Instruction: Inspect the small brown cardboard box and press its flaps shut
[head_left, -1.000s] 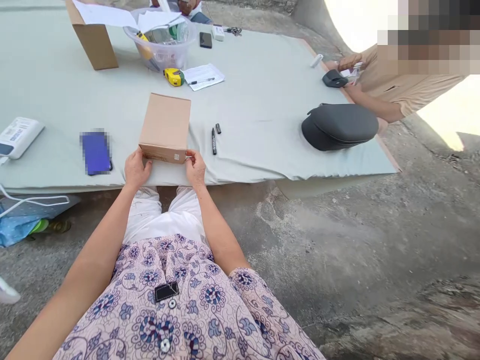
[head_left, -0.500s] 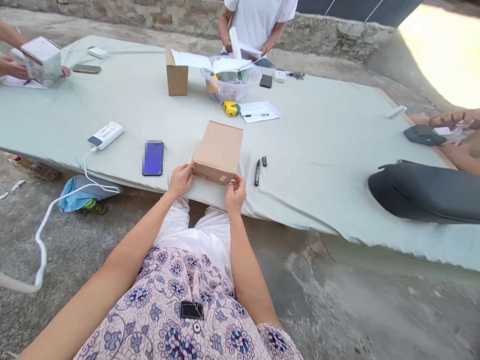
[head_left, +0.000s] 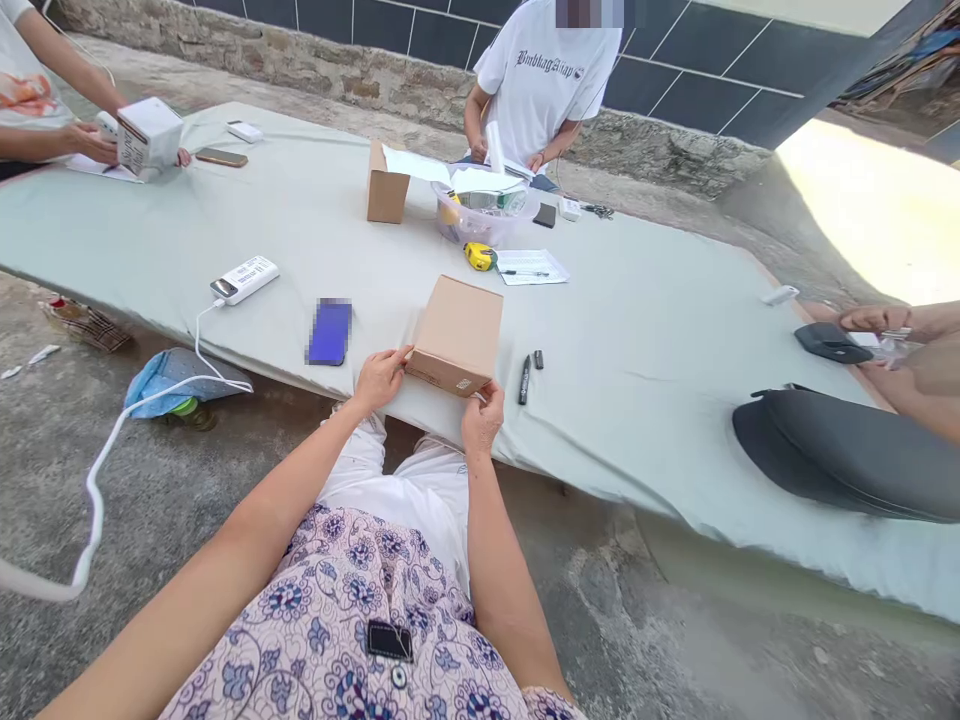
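A brown cardboard box (head_left: 461, 325) rests on the cloth-covered table (head_left: 630, 400) by its near edge, right in front of me. My left hand (head_left: 381, 380) grips its near left corner. At the near right corner my right hand (head_left: 482, 412) pinches the box with thumb and fingers. To the right of the box lies an uncapped black marker (head_left: 524, 380), its cap (head_left: 538, 359) just beyond it. On the left a phone (head_left: 330, 332) with a blue screen lies flat on the cloth.
A white power bank (head_left: 245, 280) with a cable sits farther left. Beyond the box are a yellow tape measure (head_left: 478, 256), a paper with a pen (head_left: 532, 267), a plastic basket (head_left: 480, 225) and another carton (head_left: 386, 190). A black cap (head_left: 847, 450) lies right. Several people sit around.
My view has tilted up, so everything sits lower in the picture and the person opposite shows more. Both hands keep their hold on the box, which has hardly moved on the table.
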